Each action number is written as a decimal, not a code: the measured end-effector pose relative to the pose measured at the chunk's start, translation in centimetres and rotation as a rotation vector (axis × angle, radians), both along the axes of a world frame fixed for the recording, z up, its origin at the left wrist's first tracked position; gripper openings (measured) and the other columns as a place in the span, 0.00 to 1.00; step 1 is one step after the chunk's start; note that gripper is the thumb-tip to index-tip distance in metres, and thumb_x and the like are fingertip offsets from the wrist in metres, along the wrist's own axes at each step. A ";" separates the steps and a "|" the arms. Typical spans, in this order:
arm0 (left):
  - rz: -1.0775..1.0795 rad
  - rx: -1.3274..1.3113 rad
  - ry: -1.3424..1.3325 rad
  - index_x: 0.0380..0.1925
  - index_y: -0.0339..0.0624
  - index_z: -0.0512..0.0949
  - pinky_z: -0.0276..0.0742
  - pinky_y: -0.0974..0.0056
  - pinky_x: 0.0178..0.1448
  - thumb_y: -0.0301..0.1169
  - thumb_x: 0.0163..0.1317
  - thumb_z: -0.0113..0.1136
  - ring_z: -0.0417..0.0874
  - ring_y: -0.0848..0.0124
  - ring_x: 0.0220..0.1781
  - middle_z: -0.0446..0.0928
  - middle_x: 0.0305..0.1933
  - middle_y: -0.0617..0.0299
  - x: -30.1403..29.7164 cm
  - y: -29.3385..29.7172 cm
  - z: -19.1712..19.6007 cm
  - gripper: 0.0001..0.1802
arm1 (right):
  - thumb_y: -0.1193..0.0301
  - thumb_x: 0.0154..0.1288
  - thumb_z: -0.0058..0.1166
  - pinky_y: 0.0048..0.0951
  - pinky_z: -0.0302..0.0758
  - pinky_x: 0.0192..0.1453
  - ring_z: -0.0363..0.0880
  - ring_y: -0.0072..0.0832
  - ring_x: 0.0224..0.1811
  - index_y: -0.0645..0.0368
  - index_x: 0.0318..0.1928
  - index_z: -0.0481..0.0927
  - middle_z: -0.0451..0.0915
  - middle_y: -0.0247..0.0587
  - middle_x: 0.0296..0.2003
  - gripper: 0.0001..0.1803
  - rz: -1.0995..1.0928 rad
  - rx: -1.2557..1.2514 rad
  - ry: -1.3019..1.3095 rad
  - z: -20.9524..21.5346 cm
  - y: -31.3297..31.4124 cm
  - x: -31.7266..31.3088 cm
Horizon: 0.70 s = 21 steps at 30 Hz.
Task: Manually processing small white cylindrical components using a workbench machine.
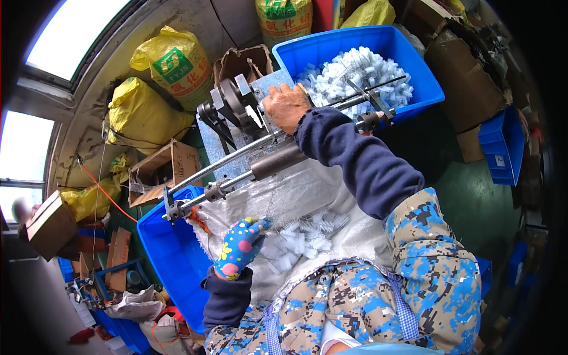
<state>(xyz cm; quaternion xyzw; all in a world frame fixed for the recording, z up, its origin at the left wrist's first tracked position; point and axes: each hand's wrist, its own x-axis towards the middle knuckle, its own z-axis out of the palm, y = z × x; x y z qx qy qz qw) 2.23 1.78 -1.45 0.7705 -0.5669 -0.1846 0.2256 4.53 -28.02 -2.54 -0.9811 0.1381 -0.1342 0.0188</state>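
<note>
My bare right hand (286,107) is curled over the top of a metal bench machine (247,109) with long rods. What its fingers grip there is hidden. My left hand (238,247), in a blue flowered glove, is closed in a pinch low in front of the machine. A thin strand seems to rise near its fingertips, too fine to name. Beside it, small white ribbed plastic pieces (307,235) lie in a loose heap on a white woven sheet (284,195) over my lap. Nearer the machine, a dark cylinder (278,161) sits on the lower rod.
At the far right a blue bin (423,97) holds many more white pieces. Another blue bin (171,248) stands on my left, under the rod ends. Yellow sacks (177,65) and an open cardboard box (168,168) line the wall. A blue crate (502,145) is off to the right.
</note>
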 end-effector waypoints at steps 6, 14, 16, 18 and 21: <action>-0.037 -0.091 -0.059 0.36 0.44 0.78 0.74 0.61 0.36 0.20 0.45 0.60 0.77 0.58 0.34 0.76 0.32 0.57 -0.4 -0.6 2.0 0.15 | 0.71 0.53 0.46 0.39 0.70 0.42 0.74 0.38 0.42 0.57 0.31 0.78 0.76 0.44 0.37 0.08 0.021 -0.008 -0.046 -0.3 0.3 0.2; -0.079 -0.092 -0.068 0.35 0.44 0.77 0.73 0.61 0.34 0.21 0.46 0.60 0.77 0.59 0.33 0.76 0.32 0.58 -0.1 -1.0 2.1 0.13 | 0.71 0.54 0.47 0.41 0.69 0.42 0.74 0.39 0.41 0.56 0.31 0.78 0.77 0.43 0.36 0.07 0.050 -0.026 -0.070 -0.4 0.0 -0.1; -0.085 -0.089 -0.063 0.34 0.44 0.77 0.73 0.61 0.34 0.21 0.46 0.60 0.77 0.59 0.33 0.76 0.32 0.58 -0.2 -1.0 2.0 0.13 | 0.71 0.54 0.47 0.41 0.69 0.42 0.74 0.39 0.41 0.56 0.31 0.78 0.77 0.43 0.36 0.07 0.061 -0.020 -0.063 -0.1 0.1 -0.1; -0.088 -0.114 -0.055 0.34 0.44 0.77 0.73 0.61 0.35 0.21 0.45 0.60 0.77 0.60 0.33 0.76 0.31 0.60 -0.4 -1.2 2.0 0.13 | 0.71 0.54 0.47 0.41 0.69 0.42 0.74 0.39 0.41 0.56 0.32 0.78 0.77 0.43 0.36 0.07 0.071 -0.016 -0.055 0.2 0.2 -0.3; -0.093 -0.102 -0.077 0.34 0.44 0.77 0.72 0.61 0.36 0.21 0.44 0.60 0.77 0.61 0.33 0.76 0.31 0.60 -0.6 -1.4 2.0 0.13 | 0.72 0.54 0.47 0.42 0.69 0.42 0.74 0.39 0.41 0.56 0.32 0.78 0.77 0.42 0.36 0.07 0.072 0.014 -0.059 0.2 0.3 -0.3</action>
